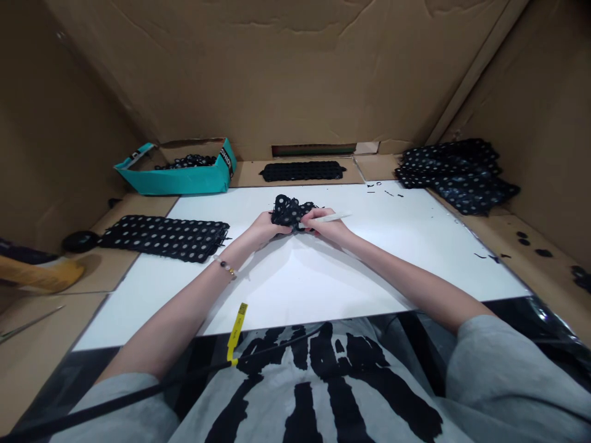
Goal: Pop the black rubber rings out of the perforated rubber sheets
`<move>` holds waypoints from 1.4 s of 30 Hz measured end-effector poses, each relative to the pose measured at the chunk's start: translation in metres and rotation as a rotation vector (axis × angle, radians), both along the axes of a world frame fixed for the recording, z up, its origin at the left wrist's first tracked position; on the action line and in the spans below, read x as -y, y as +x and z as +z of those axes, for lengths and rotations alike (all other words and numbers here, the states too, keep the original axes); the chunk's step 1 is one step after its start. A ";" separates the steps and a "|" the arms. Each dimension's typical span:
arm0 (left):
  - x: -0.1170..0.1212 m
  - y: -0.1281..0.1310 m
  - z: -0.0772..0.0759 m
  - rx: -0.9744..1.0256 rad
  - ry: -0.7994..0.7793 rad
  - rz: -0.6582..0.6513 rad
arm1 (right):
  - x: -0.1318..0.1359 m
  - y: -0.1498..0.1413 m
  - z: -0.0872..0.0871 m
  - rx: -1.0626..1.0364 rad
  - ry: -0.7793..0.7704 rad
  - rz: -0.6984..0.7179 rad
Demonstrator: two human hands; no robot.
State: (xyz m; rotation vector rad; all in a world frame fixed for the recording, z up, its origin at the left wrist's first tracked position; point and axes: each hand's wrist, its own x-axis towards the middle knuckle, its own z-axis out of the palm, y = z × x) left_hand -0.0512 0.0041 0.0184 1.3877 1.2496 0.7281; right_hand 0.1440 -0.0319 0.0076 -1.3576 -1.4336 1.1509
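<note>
Bunched black dotted mesh fabric [290, 210] sits gripped between my hands, above the white board [323, 289]. Left hand [265, 226] closed on it from below; right hand [330, 224] closed around a white pen-shaped tool [336, 216], fingers against the fabric. Forearms angle inward, beaded bracelet [225, 267] on left wrist. Around: flat dotted stack [164, 238] left, teal box [180, 180] back left, dotted strip [302, 171] behind, dotted pile [455, 175] right, black snippets [385, 192] on board
</note>
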 end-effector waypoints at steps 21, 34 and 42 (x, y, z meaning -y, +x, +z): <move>0.000 0.002 -0.003 0.082 -0.012 0.009 | -0.004 -0.001 -0.003 -0.039 -0.018 -0.046; 0.007 0.003 0.005 0.160 -0.071 -0.055 | -0.003 -0.007 -0.016 0.327 0.460 -0.019; 0.001 -0.005 0.007 -0.229 0.207 -0.120 | -0.005 0.004 -0.012 0.297 0.354 -0.026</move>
